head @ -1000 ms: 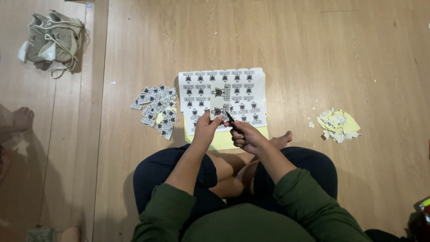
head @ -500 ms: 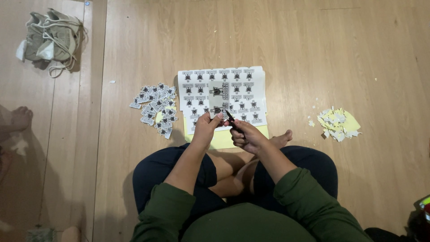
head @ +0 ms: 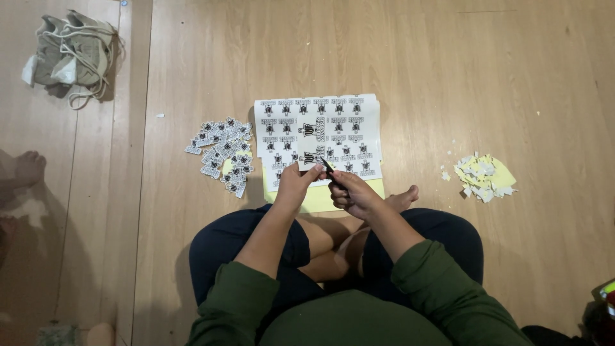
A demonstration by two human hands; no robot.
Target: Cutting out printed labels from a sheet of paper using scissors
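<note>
I sit cross-legged on a wooden floor. My left hand [head: 296, 184] holds a strip of printed stickers [head: 311, 141] upright by its lower edge, over a larger white sticker sheet [head: 359, 128] that lies on yellow paper [head: 320, 200]. My right hand [head: 353, 194] grips black scissors [head: 328, 169] whose blades meet the strip's lower right edge. A pile of cut-out stickers [head: 223, 154] lies to the left of the sheet.
A heap of yellow and white paper scraps [head: 483, 176] lies on the floor at right. A pair of beige sneakers [head: 70, 54] sits at the top left. Another person's bare foot [head: 29, 168] shows at the left edge.
Both hands stay at the sheet's lower edge; the scissors have shifted slightly along the strip. Nothing else has moved.
</note>
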